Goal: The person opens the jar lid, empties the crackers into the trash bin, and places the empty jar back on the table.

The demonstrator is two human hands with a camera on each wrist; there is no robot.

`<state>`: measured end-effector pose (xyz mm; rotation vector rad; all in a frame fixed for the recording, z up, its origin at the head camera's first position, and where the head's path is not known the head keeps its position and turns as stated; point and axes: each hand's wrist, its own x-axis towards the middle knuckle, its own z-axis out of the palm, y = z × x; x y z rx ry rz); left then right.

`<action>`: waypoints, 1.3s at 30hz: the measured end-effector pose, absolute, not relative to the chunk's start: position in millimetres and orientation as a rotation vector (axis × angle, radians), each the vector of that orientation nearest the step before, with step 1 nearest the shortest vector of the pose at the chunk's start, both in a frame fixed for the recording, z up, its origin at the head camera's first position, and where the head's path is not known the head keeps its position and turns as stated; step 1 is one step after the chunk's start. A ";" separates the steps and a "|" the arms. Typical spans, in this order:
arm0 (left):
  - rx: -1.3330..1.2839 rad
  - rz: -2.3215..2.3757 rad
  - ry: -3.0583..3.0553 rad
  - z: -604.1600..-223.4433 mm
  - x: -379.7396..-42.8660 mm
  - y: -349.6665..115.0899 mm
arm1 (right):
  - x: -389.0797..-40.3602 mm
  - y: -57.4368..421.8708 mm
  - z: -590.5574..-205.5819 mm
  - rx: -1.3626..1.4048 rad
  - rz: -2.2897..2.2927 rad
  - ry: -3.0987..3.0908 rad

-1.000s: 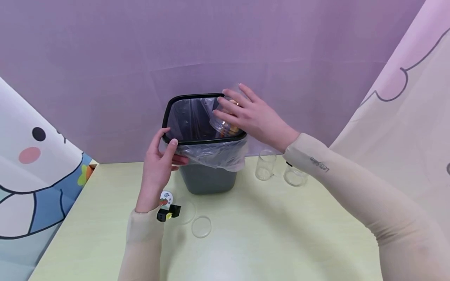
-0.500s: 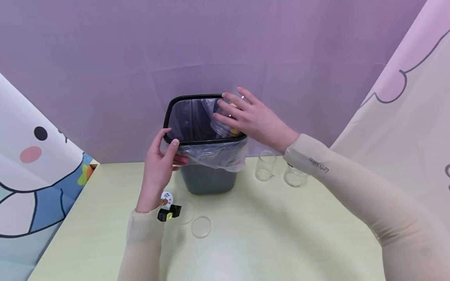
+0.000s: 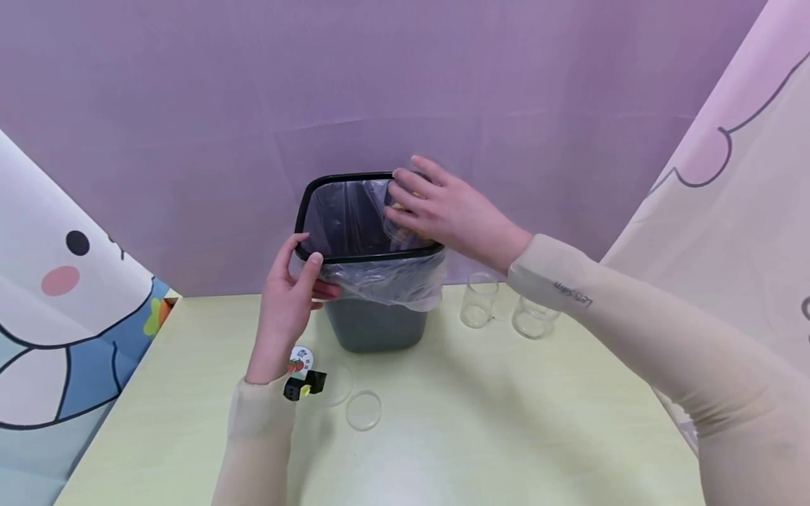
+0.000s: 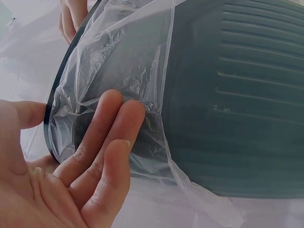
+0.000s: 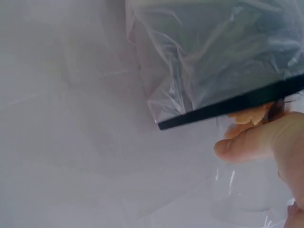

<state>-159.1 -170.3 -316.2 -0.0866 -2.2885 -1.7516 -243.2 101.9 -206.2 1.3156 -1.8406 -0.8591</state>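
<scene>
A grey trash bin (image 3: 377,330) with a black rim stands on the table, lined with a clear plastic bag (image 3: 392,277) folded over its edge. My left hand (image 3: 287,299) grips the rim at the near left corner; in the left wrist view several of its fingers lie along the bag outside. Over the bin's right side, my right hand (image 3: 446,211) holds a clear jar (image 5: 244,190) with its mouth tipped down into the bin. Orange-brown pieces (image 5: 247,116) show near the jar's mouth. The back of my right hand hides much of the jar in the head view.
Two clear open containers, a tall one (image 3: 478,302) and a wider one (image 3: 533,320), stand right of the bin. Two clear rings or lids, one smaller (image 3: 363,411), lie in front. A round printed label (image 3: 300,359) shows beside my left wrist. Purple cloth (image 3: 221,176) hangs behind.
My right hand has shifted slightly left over the bin and tipped the jar further. Fewer orange pieces show in the jar now. My left hand has stayed on the rim.
</scene>
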 end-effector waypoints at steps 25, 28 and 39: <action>-0.088 -1.731 -2.295 -315.9 -163.3 -168.7 | -256.7 135.0 -210.9 1.110 -0.119 -2.140; -0.098 -1.730 -2.293 -316.6 -164.9 -168.5 | -257.0 133.1 -214.4 1.081 -0.051 -2.168; -0.083 -1.720 -2.290 -316.9 -164.9 -168.6 | -256.1 141.4 -223.3 0.805 0.201 -2.417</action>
